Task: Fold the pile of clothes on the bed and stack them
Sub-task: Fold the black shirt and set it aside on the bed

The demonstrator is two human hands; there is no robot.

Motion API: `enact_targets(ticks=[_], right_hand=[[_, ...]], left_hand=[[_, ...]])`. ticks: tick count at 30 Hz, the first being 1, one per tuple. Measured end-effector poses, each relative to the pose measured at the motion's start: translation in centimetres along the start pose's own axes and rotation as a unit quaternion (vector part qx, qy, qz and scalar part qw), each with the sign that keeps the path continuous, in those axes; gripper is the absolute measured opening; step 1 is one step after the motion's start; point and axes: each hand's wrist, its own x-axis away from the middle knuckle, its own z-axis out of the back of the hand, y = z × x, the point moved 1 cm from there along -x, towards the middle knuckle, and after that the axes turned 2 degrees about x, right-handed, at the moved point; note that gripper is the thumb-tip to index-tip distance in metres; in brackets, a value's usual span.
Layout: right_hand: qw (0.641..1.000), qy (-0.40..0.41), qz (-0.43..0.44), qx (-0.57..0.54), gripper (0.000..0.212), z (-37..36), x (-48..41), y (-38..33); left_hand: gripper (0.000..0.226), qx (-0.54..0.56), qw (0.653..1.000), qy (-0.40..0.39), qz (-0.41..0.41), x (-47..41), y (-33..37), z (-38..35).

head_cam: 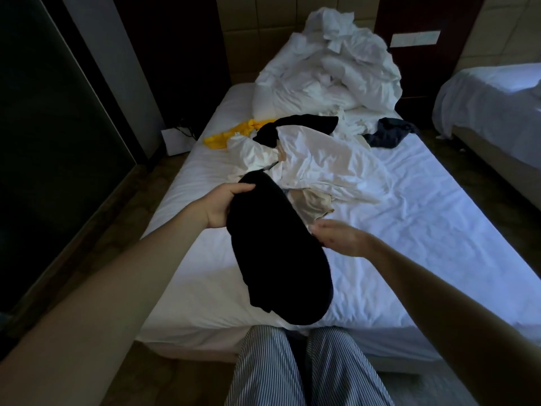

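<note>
So I've got this black garment up off the bed, hanging in a long dark bundle over the near end of the mattress, its bottom edge dangling just above my striped pants. My left hand is clamped on its top left edge, fingers curled over the fabric and thumb tucked behind. My right hand is at the garment's right side, fingers mostly straight and flat, fingertips touching the cloth; can't really tell if I'm pinching anything there or just resting against it. Past the black garment, further up the bed, the rest of the pile sits unfolded: a big crumpled white shirt right behind it, a beige piece poking out just beside the garment's right edge, another black item behind the white shirt, something yellow off to the left, and a dark blue piece to the right. Behind all that is a heap of white bedding at the head of the bed.
</note>
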Motion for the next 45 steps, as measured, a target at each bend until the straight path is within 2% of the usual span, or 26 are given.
enact_targets(ticks=[2,3,5,6,8,9,10,14,16,18,20,22,24,26,27,29,31,33,35,37,39,41,42,43,45], right_hand=[[0.994,0.049,0.027,-0.094,0.031,0.6,-0.1,-0.5],[0.993,0.074,0.037,-0.088,0.029,0.9,-0.2,-0.7],[0.995,0.088,0.037,0.008,0.012,0.8,-0.3,-1.0],[0.996,0.069,0.029,0.056,0.007,0.3,-0.3,-1.1],[0.994,0.000,0.016,0.109,0.045,-0.9,-0.8,-1.0],[0.993,-0.033,0.011,0.110,0.056,-1.8,-1.0,-1.1],[0.993,-0.053,-0.001,0.104,0.058,-2.7,-1.1,-1.2],[0.986,-0.089,-0.057,0.130,0.022,-3.2,-1.3,-1.5],[0.982,-0.070,-0.047,0.169,0.013,-2.0,-0.7,-1.7],[0.963,-0.021,-0.045,0.264,0.006,-0.2,0.2,-2.1],[0.948,0.033,-0.059,0.311,0.010,1.5,0.8,-2.4],[0.950,0.076,-0.052,0.300,0.017,2.6,1.2,-3.3],[0.947,0.123,-0.015,0.295,0.016,2.8,1.2,-5.0],[0.945,0.150,0.030,0.288,0.015,2.1,0.9,-7.1],[0.945,0.149,0.051,0.288,0.015,1.5,0.6,-8.2],[0.936,0.129,0.090,0.316,0.013,-0.1,0.1,-10.4],[0.923,0.114,0.125,0.346,0.007,-1.8,-0.5,-12.1],[0.912,0.129,0.139,0.363,0.018,-2.8,-1.2,-13.4],[0.917,0.146,0.146,0.340,0.018,-3.0,-1.2,-14.1],[0.952,0.155,0.167,0.203,0.017,-2.2,-0.7,-13.9],[0.967,0.165,0.170,0.092,0.036,-1.3,-0.1,-12.0],[0.976,0.145,0.136,0.089,0.063,-1.3,0.1,-8.9],[0.981,0.110,0.121,0.100,0.071,-1.9,-0.1,-7.2],[0.986,0.066,0.112,0.106,0.070,-2.5,-0.5,-5.4],[0.989,0.015,0.066,0.134,0.046,-4.1,-1.2,-3.2]], left_hand=[[0.024,-0.027,0.999,0.025,0.028,0.0,-0.6,1.3],[0.024,-0.038,0.998,0.027,0.040,0.0,-1.0,1.5],[0.027,-0.047,0.997,0.020,0.058,0.1,-1.7,1.0],[0.028,-0.048,0.997,0.015,0.063,0.1,-1.9,0.5],[0.026,-0.046,0.997,-0.008,0.068,0.1,-1.8,-1.0],[0.026,-0.051,0.996,-0.018,0.071,0.1,-1.6,-1.6],[0.028,-0.057,0.995,-0.026,0.074,0.3,-1.3,-2.1],[0.031,-0.076,0.995,-0.020,0.065,1.2,0.2,-2.0],[0.023,-0.069,0.996,-0.004,0.060,1.6,0.6,-0.8],[0.022,-0.044,0.998,0.009,0.049,1.6,0.6,0.9],[0.022,-0.018,0.999,0.013,0.035,1.1,0.3,2.8],[0.020,-0.025,0.999,0.019,0.037,0.5,-0.1,4.2],[0.018,-0.126,0.990,0.043,0.049,0.0,-0.1,4.6],[0.012,-0.291,0.955,0.054,0.025,-0.2,0.4,3.7],[0.025,-0.341,0.939,0.043,-0.002,-0.3,0.8,2.9],[0.059,-0.373,0.926,-0.013,-0.059,-0.2,1.4,0.5],[0.075,-0.395,0.907,-0.069,-0.128,0.2,1.8,-2.8],[0.068,-0.381,0.903,-0.087,-0.180,0.1,2.0,-5.3],[0.045,-0.324,0.924,-0.060,-0.195,0.0,2.5,-6.5],[0.029,-0.259,0.943,-0.013,-0.210,-0.2,2.8,-6.4],[0.018,-0.166,0.963,0.032,-0.208,-0.4,2.9,-5.8],[0.014,-0.077,0.980,0.032,-0.183,-0.4,2.9,-5.2],[0.018,-0.050,0.985,0.016,-0.163,-0.2,2.9,-5.1],[0.023,-0.039,0.989,-0.003,-0.145,-0.1,2.9,-4.8],[0.029,-0.033,0.992,-0.028,-0.117,0.3,2.9,-4.5]])
